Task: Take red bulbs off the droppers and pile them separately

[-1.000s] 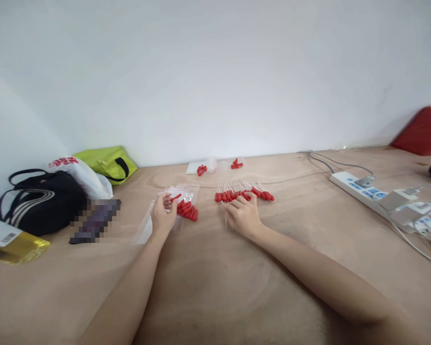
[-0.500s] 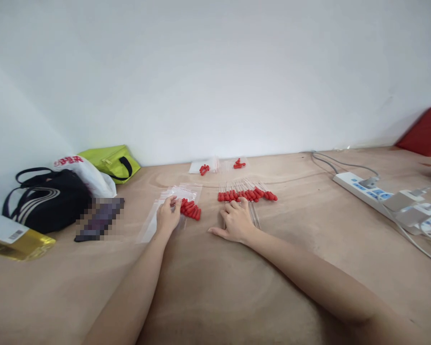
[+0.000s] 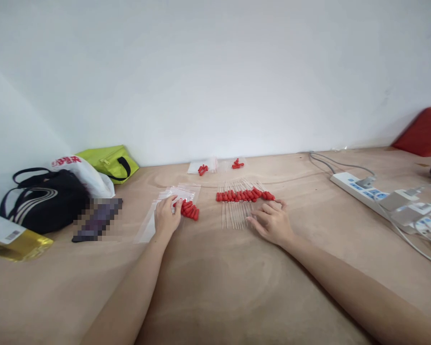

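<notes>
A row of slim red pieces [image 3: 237, 195] lies across thin pale sticks [image 3: 234, 215], whose ends show above and below the red. My right hand [image 3: 273, 221] rests at the row's right end, fingers loosely spread and nothing seen in them. On the left, my left hand [image 3: 167, 214] lies over clear zip bags [image 3: 149, 225], thumb and fingers apart. Beside its thumb is a heap of loose red pieces [image 3: 190, 209], and a bit of red shows between thumb and forefinger. Whether that piece is touched I cannot make out.
Near the wall lie two small bags with red pieces [image 3: 203, 169] [image 3: 237, 164]. Leftward are a black bag [image 3: 53, 201], a green bag [image 3: 109, 163], a blurred dark object [image 3: 98, 220] and a yellow packet [image 3: 25, 244]. A power strip [image 3: 359, 189] with cables stands right.
My right hand has moved right, from the middle of the row to its right end, uncovering the lower stick ends. My left hand has hardly moved.
</notes>
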{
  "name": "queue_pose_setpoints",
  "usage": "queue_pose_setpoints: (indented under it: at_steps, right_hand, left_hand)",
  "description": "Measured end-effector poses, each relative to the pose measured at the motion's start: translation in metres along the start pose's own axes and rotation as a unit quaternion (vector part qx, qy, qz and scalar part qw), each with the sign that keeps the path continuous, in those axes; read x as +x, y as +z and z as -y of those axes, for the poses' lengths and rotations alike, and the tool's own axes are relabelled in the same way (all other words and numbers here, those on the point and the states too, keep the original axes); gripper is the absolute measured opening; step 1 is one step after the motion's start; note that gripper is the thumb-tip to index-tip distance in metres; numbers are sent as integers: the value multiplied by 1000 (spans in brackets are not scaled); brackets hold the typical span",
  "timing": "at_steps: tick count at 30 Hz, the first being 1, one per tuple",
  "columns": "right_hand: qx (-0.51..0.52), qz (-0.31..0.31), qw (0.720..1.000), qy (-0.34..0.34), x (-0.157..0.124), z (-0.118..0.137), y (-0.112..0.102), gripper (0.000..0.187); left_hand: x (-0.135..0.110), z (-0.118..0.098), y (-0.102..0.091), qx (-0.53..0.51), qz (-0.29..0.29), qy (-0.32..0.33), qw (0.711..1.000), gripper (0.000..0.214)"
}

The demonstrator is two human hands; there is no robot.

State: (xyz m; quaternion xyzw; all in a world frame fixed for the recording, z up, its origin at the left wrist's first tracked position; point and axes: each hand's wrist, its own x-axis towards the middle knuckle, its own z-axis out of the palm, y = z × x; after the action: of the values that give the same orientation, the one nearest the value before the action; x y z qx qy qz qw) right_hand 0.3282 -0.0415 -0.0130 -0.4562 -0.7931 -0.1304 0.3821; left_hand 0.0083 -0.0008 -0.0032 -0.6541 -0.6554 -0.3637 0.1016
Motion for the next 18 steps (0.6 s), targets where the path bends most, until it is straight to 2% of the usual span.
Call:
queue_pose_setpoints:
  at_steps: [2, 4, 8, 11, 14, 18]
  right_hand:
    - [17, -18, 999, 37, -2, -5, 0, 26]
    - [27, -27, 998, 59, -1, -6, 3, 27]
    - [34, -17, 998, 57, 1, -5, 10, 26]
    - [35, -19, 998, 56, 0, -5, 11, 27]
    - [38, -21, 997, 64, -1, -7, 10, 26]
    - [40, -16, 997, 70, 0, -8, 9, 25]
  left_hand:
    - [-4, -13, -3, 28, -26, 42, 998, 27]
    - [-8, -30, -4, 33, -23, 80, 996, 22]
    - [-11, -65, 9, 10, 64, 142, 988, 16]
    - [-4, -81, 26, -4, 104, 126, 986, 19]
    - [4, -87, 42, -40, 127, 110, 985, 16]
    - [8, -88, 54, -69, 118, 106, 985, 7]
